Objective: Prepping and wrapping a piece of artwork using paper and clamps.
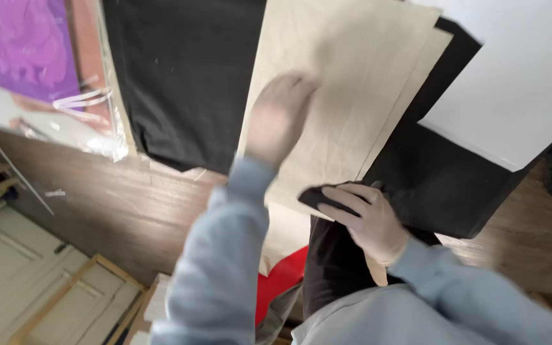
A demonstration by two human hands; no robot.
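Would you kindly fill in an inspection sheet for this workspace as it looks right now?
Surface: dark wooden table, largely covered by sheets.
Job's things: beige fabric sheets stacked over black fabric; a black fabric piece at the beige edge.
Clutter: purple sheet in clear plastic wrap; white board; red item below the table edge.
Hands: left hand pressed flat on the beige fabric, blurred; right hand has its grip on the black piece.
Cables: nothing seen.
Surroundings: white panelled door and wooden frames on the floor.
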